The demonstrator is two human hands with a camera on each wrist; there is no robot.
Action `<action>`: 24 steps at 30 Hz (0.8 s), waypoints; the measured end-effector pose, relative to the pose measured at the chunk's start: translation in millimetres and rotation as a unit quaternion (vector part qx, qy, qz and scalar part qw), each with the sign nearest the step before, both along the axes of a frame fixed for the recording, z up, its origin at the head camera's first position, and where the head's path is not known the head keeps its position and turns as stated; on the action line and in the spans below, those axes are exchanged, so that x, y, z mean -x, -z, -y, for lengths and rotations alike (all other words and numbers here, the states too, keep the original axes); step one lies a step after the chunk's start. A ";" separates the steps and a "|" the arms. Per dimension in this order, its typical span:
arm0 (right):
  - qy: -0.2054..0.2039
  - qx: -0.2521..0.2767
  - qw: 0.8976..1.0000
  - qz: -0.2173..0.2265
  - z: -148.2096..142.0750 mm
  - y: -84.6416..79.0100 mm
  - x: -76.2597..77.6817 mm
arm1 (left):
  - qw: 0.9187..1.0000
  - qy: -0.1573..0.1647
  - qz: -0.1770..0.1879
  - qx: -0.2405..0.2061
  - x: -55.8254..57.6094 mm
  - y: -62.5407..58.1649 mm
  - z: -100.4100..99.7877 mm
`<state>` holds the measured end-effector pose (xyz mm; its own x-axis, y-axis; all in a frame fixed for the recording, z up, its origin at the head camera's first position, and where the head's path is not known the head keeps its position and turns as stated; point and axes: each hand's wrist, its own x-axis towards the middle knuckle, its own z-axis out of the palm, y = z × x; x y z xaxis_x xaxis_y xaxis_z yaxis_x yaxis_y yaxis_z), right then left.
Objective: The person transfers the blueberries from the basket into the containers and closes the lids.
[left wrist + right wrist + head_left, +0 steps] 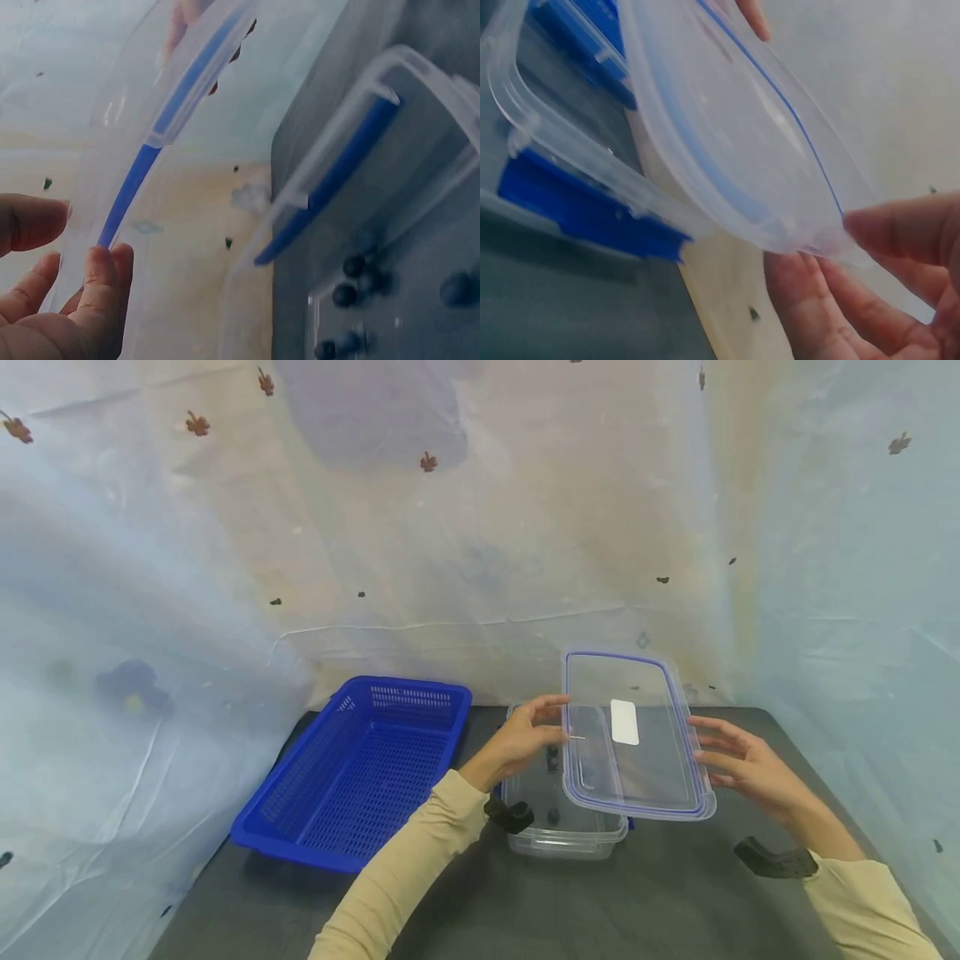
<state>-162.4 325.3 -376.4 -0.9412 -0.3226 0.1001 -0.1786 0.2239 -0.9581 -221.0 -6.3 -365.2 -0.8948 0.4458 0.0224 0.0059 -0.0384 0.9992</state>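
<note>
A clear rectangular lid (660,768) with a blue sealing ring and a white label (624,722) is held up, tilted, between both hands. My left hand (521,739) pinches its left edge between thumb and fingers. On the opposite edge, my right hand (738,760) grips with thumb and fingertips. Below the lid stands a clear plastic container (566,842), partly hidden by it, with blue side clips (585,206). Several small dark round blueberry-like items (345,295) lie inside the container, as the left wrist view shows.
To the left, a blue perforated plastic basket (360,793) sits on the dark grey tabletop (555,910). A pale plastic sheet (480,543) with small leaf prints hangs behind and on both sides. Each wrist wears a black strap mount (776,860).
</note>
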 end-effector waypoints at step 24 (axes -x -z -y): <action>0.008 0.030 1.000 -0.006 68.0 -5.4 29.0 | 0.997 -0.046 -0.054 0.030 15.4 -3.6 71.2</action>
